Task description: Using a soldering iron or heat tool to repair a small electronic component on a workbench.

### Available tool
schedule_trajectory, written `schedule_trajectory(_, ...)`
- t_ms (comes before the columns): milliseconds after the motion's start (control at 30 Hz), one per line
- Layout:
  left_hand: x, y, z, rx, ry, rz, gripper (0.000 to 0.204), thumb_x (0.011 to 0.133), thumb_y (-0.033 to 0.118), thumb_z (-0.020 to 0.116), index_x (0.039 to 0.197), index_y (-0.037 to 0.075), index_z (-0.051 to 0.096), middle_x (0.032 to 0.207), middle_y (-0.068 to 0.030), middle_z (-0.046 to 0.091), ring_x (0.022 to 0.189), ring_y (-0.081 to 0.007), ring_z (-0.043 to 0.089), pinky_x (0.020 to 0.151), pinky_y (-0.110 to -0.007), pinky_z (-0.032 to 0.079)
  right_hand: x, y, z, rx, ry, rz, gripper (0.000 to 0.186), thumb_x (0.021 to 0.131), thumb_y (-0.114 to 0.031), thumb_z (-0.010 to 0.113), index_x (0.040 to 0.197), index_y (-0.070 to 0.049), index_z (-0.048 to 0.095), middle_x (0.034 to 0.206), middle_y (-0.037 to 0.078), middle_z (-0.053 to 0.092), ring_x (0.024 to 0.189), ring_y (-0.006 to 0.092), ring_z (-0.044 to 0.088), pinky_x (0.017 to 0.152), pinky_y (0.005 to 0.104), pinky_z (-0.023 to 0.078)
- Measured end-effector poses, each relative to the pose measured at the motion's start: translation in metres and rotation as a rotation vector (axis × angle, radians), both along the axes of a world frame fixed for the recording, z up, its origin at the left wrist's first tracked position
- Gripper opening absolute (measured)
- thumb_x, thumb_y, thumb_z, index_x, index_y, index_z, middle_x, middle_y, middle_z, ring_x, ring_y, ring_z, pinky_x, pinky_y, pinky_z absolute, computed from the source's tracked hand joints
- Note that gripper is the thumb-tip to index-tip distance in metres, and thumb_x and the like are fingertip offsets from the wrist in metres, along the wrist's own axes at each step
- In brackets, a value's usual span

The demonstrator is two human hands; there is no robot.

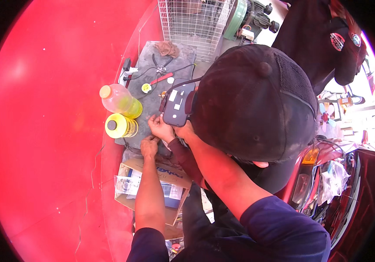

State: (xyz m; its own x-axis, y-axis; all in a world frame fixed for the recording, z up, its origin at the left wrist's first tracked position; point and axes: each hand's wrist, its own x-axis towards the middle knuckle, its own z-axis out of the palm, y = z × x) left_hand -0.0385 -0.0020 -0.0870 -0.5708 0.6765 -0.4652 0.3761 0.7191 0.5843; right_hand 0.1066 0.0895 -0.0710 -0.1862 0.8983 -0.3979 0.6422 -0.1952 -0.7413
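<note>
My left hand [149,147] rests low over the grey work surface [152,105], its fingers bent together near the edge. What they hold, if anything, is too small to make out. Only the back of my right hand [185,130] shows; its fingers disappear behind a black device [179,102] with white labels, worn at the front of a co-worker's black cap [253,105]. Between my hands is the co-worker's hand [161,129], with a dark sleeve behind it. To the left stand a yellow bottle with a dark cap [126,127] and a clear bottle of yellow-green liquid [128,107].
Pliers [161,67], a red-handled tool [161,78], cables and a brown rag [167,49] lie farther back. An open cardboard box [172,178] sits below my hands. Behind are a wire cage [191,30] and a green machine [238,19]. Another person [309,39] stands at the upper right.
</note>
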Motion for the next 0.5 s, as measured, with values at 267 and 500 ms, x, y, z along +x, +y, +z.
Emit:
schedule_trajectory(267, -0.002, -0.004, 0.000, 0.020, -0.023, 0.021, 0.038, 0.075, 0.036, 0.066, 0.099, 0.006, 0.069, 0.094, -0.0198, 0.067, 0.093, -0.0334, 0.063, 0.082, -0.039, 0.046, -0.003, -0.004, 0.004, 0.023, 0.043, 0.017, 0.037, 0.081, -0.032, 0.065, 0.106, -0.005, 0.063, 0.102, 0.022, 0.063, 0.098, 0.0354, 0.061, 0.077, 0.0408, 0.048)
schedule_trajectory(500, -0.003, -0.001, -0.008, 0.004, -0.003, -0.025, 0.038, 0.075, 0.034, 0.065, 0.100, 0.006, 0.069, 0.094, -0.0203, 0.067, 0.093, -0.0331, 0.063, 0.082, -0.038, 0.046, -0.013, -0.001, -0.047, 0.093, -0.099, -0.022, 0.037, 0.081, -0.035, 0.064, 0.105, -0.007, 0.064, 0.101, 0.021, 0.064, 0.095, 0.0341, 0.062, 0.077, 0.0416, 0.049)
